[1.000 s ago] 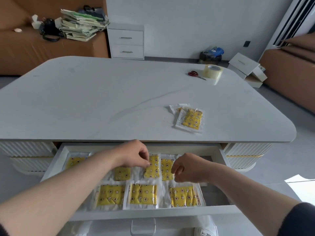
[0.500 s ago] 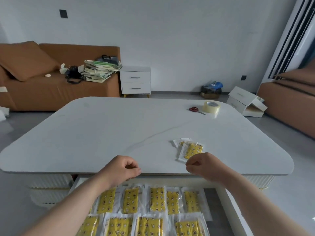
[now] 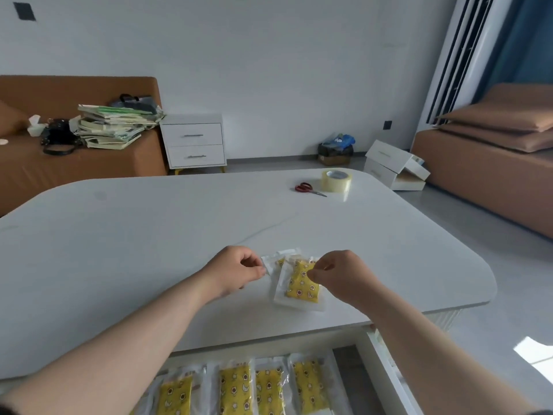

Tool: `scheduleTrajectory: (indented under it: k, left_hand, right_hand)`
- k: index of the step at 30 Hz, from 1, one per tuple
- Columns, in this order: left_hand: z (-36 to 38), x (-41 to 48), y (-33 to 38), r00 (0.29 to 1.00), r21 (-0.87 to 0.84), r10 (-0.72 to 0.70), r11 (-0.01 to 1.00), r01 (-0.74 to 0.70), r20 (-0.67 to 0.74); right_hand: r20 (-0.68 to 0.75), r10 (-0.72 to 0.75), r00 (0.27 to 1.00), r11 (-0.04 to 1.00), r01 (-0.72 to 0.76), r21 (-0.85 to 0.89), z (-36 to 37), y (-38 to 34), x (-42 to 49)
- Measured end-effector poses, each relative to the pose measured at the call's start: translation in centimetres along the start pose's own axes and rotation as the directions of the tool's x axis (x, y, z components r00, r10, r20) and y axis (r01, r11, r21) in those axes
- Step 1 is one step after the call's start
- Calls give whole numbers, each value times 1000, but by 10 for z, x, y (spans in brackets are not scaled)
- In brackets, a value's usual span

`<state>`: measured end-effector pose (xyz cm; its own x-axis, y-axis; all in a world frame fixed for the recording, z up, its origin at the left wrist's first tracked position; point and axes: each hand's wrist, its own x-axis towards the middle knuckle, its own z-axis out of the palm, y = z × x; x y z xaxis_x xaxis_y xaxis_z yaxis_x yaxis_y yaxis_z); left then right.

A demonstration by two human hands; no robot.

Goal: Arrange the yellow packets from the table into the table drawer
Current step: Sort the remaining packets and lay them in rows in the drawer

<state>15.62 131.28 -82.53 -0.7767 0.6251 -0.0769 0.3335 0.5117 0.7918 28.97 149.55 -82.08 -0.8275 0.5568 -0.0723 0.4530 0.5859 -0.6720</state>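
The remaining yellow packets (image 3: pixel 282 262) lie overlapped on the bench (image 3: pixel 149 235) between the two hands, long axis running away from the person, above the open drawer (image 3: pixel 386 374) at the near edge. The right hand (image 3: pixel 341 277) is nearer, its grip pinched on the top packet (image 3: pixel 300 287) at its far corner. The left hand (image 3: pixel 236 271) curls at the clear wrap beneath, but I cannot tell whether that grip is closed, and the stack's count is hidden.

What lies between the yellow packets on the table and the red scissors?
Nothing: in the head view, the white tabletop is bare between the yellow packets and the red scissors.
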Motion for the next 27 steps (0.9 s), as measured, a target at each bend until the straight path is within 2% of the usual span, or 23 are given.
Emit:
scheduleTrajectory:
  k: [5,8,12,15,20,22,23,25,27]
  left_hand:
    - [26,59,0,998,204,45,978,-33,-51]
    - [39,75,1,1000,242,-9,970,14,-20]
    - [46,84,7,997,327,-73,943,67,6]
    - [44,85,15,992,316,-124,943,106,36]
    - [38,79,16,975,134,-210,971,200,73]
    - [33,75,14,972,-17,-226,974,227,59]
    - [31,73,12,968,-149,-242,957,249,63]
    - [28,65,10,950,-454,-287,836,309,119]
    - [31,54,10,933,-625,-294,694,357,206]
  right_hand:
    - [-68,143,987,981,-150,-121,12,-1,17]
    - [-62,225,972,949,-233,-213,19,-3,19]
    - [-68,285,956,939,-292,-179,26,-3,19]
    - [-54,320,946,931,-324,-166,29,-1,20]
    - [2,345,939,923,-339,-182,24,-1,23]
    - [29,370,928,918,-361,-164,21,-1,23]
    - [40,376,926,919,-367,-144,20,-2,23]
    - [52,371,927,927,-366,-83,19,-2,21]
    - [48,368,928,930,-367,-35,20,-1,19]
